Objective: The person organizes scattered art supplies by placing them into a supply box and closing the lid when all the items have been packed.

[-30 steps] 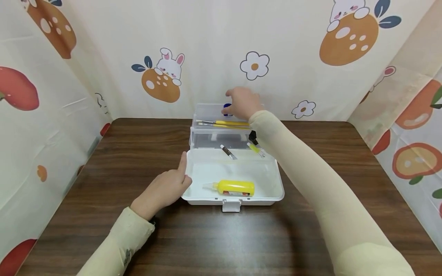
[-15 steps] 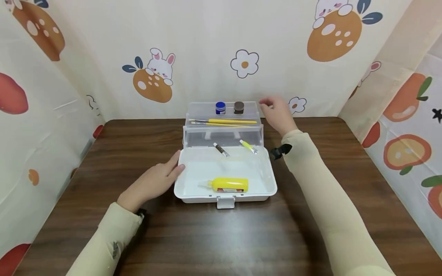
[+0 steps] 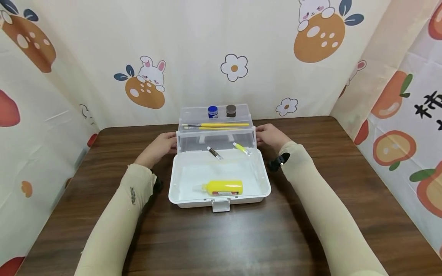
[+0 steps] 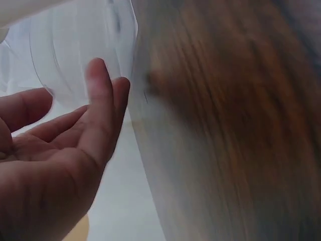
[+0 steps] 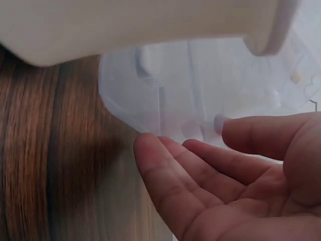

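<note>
A white storage box [image 3: 183,180] lies opened, its clear lid [image 3: 190,142] raised at the back. My left hand [image 3: 159,148] is at the lid's left side, fingertips partly hidden behind it. In the left wrist view its fingers are extended beside the clear plastic, thumb apart. My right hand [image 3: 271,136] is at the lid's right side. The right wrist view shows its relaxed fingers at the lid's edge; firm contact cannot be told. A yellow squeeze bottle [image 3: 224,187] lies in the base. Behind it are a dark paint tube [image 3: 215,153] and a yellow paint tube [image 3: 241,148].
Two paintbrushes [image 3: 217,125] lie across the clear section, with a blue paint jar [image 3: 212,112] and a brown paint jar [image 3: 231,110] behind them. The box stands on a brown wooden table [image 3: 207,245]. A patterned curtain [image 3: 193,50] hangs close behind.
My right hand has come away from above the jars, down to the lid's right side. My left hand has moved from the base's left rim back to the lid's left side.
</note>
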Demonstrator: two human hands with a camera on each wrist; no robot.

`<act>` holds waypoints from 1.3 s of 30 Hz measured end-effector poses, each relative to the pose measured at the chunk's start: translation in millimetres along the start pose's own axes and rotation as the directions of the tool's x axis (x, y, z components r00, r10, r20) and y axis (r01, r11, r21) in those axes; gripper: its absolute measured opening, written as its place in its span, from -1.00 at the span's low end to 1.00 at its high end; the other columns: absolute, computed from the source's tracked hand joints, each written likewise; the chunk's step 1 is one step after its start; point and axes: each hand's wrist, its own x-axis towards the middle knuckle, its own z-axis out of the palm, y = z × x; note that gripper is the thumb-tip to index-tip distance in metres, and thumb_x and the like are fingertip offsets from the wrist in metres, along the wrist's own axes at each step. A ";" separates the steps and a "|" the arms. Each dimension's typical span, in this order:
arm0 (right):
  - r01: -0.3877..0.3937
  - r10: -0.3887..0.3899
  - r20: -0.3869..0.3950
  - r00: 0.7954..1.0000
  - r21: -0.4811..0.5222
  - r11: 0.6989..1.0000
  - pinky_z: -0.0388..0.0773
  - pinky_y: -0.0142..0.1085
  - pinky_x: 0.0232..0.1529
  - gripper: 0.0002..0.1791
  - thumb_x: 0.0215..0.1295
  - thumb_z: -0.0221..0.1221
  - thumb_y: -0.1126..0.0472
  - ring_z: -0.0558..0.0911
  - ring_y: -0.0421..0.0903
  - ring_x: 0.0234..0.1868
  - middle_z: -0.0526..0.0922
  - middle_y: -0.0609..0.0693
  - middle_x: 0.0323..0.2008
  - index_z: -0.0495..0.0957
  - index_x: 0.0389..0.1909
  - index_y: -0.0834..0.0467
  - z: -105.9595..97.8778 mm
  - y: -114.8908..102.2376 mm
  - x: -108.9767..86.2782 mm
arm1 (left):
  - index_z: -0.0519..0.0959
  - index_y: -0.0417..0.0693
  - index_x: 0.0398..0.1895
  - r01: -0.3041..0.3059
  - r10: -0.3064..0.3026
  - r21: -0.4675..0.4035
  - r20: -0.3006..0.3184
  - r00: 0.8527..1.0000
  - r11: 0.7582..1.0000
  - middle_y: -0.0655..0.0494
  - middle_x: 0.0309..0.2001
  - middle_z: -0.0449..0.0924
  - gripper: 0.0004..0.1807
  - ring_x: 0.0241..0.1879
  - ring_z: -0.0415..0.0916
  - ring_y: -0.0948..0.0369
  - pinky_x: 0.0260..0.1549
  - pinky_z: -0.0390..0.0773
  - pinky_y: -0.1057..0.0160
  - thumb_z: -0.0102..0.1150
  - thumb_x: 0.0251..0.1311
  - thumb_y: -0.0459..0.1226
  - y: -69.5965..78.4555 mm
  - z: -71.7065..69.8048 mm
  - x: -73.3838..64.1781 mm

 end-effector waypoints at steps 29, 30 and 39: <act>0.183 -0.156 -0.214 0.964 0.113 0.977 0.47 -0.05 0.18 -0.60 0.44 0.10 0.26 0.56 0.01 0.13 0.60 0.09 0.16 0.54 0.26 0.19 -7.4 -10.9 -19.5 | 0.31 -0.20 0.43 -0.232 0.188 -0.218 -0.206 0.960 0.948 -0.13 0.33 0.39 -0.51 0.23 0.44 0.09 0.04 0.56 0.25 -0.04 0.47 -0.31 13.1 5.0 -3.7; 0.191 -0.161 -0.220 0.962 0.122 0.974 0.47 -0.05 0.18 -0.59 0.43 0.10 0.27 0.57 0.00 0.13 0.60 0.08 0.16 0.53 0.26 0.19 -8.0 -11.2 -20.7 | 0.32 -0.19 0.41 -0.243 0.192 -0.242 -0.216 0.957 0.939 -0.12 0.32 0.40 -0.52 0.22 0.45 0.09 0.03 0.56 0.25 -0.06 0.49 -0.28 14.0 5.2 -3.8; 0.294 -0.243 -0.206 0.948 0.274 0.916 0.38 -0.14 0.30 -0.45 0.53 -0.01 -0.01 0.50 0.00 0.30 0.46 0.13 0.33 0.41 0.36 0.25 -12.0 -21.5 -35.3 | 0.33 -0.21 0.26 -0.374 0.281 -0.404 -0.273 0.920 0.835 -0.05 0.33 0.35 -0.57 0.34 0.32 0.06 0.27 0.37 0.06 -0.16 0.54 -0.10 18.1 11.0 -2.2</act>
